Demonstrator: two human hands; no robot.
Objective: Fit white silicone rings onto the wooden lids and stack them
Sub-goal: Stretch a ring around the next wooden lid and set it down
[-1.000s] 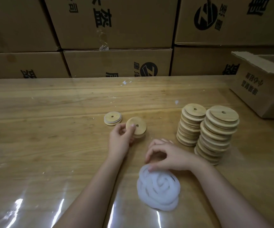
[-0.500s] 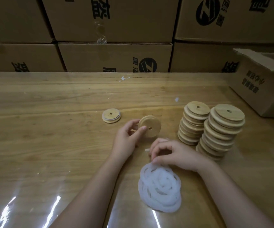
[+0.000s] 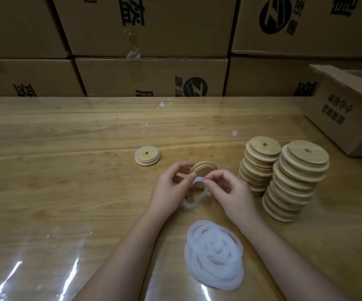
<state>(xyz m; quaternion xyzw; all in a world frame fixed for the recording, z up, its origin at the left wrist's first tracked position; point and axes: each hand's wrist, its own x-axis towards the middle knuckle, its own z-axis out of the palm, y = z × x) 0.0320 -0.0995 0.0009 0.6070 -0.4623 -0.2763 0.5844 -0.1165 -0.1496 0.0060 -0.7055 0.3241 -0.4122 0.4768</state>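
Head view: a wooden table (image 3: 67, 192) under a clear glossy sheet, with a wall of stacked cardboard boxes (image 3: 149, 77) behind it.
Open box (image 3: 345, 114): it sits at the far right on the table, flaps up.
Stacks of lids (image 3: 297, 183): two leaning columns of bare wooden discs, each with a small centre hole, stand side by side right of the hands; the nearer one is taller.
Pile of rings (image 3: 214, 255): loose white loops overlap flat on the table between the forearms, near the front edge.
Left hand (image 3: 171, 187): its fingers curl round the left edge of the lid and its thumb presses the ring.
Right hand (image 3: 230, 192): thumb and forefinger are closed in a pinch on the ring's upper part; the other fingers are curled in.
Lid (image 3: 204, 168): it is held on edge above the table centre, between both hands, its grooved rim facing the camera.
Ring (image 3: 194, 203): white and limp, it is stretched between the two thumbs, and the rest hangs in a loop below.
Ringed lid (image 3: 147, 155): it lies flat and alone left of the hands, with a white band round its rim.
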